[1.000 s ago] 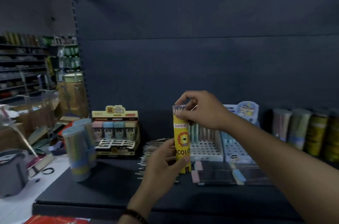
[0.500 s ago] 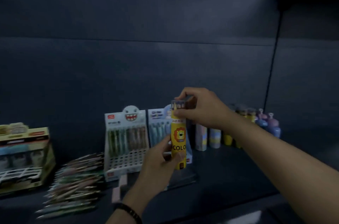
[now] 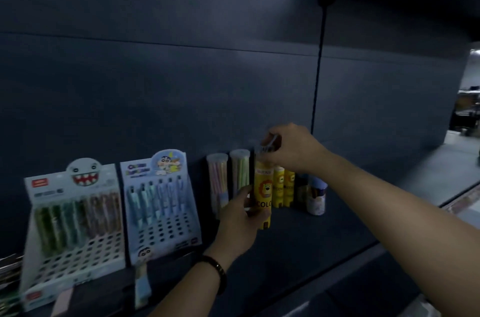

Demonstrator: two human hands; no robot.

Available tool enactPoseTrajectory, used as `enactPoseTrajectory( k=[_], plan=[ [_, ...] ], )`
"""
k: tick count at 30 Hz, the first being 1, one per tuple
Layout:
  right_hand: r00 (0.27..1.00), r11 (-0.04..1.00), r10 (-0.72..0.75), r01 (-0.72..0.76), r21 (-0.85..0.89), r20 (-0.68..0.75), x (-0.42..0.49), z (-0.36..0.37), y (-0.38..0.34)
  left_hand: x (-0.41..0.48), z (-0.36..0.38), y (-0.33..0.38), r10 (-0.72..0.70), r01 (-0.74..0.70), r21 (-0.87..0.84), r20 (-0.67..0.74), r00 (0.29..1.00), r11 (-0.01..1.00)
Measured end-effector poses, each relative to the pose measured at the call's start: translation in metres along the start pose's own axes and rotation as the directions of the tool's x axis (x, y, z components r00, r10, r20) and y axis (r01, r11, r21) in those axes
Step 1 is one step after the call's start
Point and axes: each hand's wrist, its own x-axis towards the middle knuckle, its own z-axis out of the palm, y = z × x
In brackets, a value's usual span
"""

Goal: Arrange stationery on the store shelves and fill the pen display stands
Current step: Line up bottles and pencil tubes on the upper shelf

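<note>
Yellow tube (image 3: 263,193) moved beside shelf tubes (image 3: 279,186), upright; left hand (image 3: 240,224) clasps lower part, right hand (image 3: 294,147) pinches top.

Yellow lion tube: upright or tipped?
Upright: the yellow lion tube is vertical, left hand gripping its lower part, right hand holding its top.

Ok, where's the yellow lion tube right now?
Head view, centre-right at the shelf: yellow lion tube held between left hand and right hand, just left of two matching yellow tubes.
</note>
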Motion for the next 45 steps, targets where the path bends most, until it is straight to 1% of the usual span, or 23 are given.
enactPoseTrajectory(
  k=[3,6,9,12,15,18,22,25,30,40,42,45],
  plan=[
    [1.000,0.997,-0.028,0.028,-0.076,0.004,0.013,0.007,0.020,0.020,0.019,-0.021,-0.032,0.033,0.048,-0.037,0.999,0.998],
    [0.999,0.992,-0.047,0.049,-0.112,0.021,0.027,0.017,0.038,0.038,0.034,-0.037,-0.065,0.073,0.103,-0.077,0.995,0.992],
    [0.997,0.988,-0.067,0.071,-0.134,0.036,0.037,0.027,0.050,0.051,0.046,-0.048,-0.103,0.115,0.105,-0.118,0.988,0.988],
    [0.995,0.983,-0.097,0.098,-0.156,0.014,0.044,0.036,0.060,0.063,0.058,-0.055,-0.125,0.144,0.111,-0.160,0.979,0.983],
    [0.993,0.972,-0.116,0.112,-0.208,-0.010,0.051,0.045,0.069,0.072,0.066,-0.065,-0.117,0.158,0.186,-0.217,0.969,0.970],
    [0.985,0.952,-0.171,0.157,-0.262,-0.030,0.056,0.054,0.079,0.075,0.072,-0.072,-0.092,0.158,0.239,-0.265,0.960,0.958],
    [0.983,0.933,-0.184,0.165,-0.320,-0.029,0.055,0.059,0.086,0.073,0.075,-0.075,-0.094,0.185,0.301,-0.293,0.951,0.935],
    [0.984,0.928,-0.171,0.145,-0.345,-0.048,0.056,0.059,0.087,0.066,0.080,-0.074,-0.071,0.159,0.320,-0.270,0.960,0.934],
    [0.970,0.882,-0.238,0.192,-0.430,-0.056,0.056,0.063,0.086,0.058,0.089,-0.078,-0.108,0.159,0.345,-0.161,0.981,0.925],
    [0.981,0.942,-0.169,0.132,-0.307,-0.096,0.051,0.056,0.084,0.056,0.085,-0.066,-0.177,0.198,0.332,-0.094,0.980,0.922],
    [0.982,0.951,-0.161,0.128,-0.281,-0.100,0.049,0.051,0.079,0.053,0.077,-0.058,-0.157,0.173,0.341,-0.076,0.985,0.924],
    [0.985,0.975,-0.129,0.105,-0.194,-0.116,0.044,0.045,0.062,0.039,0.058,-0.038,-0.114,0.122,0.419,-0.045,0.992,0.900]
  ],
)
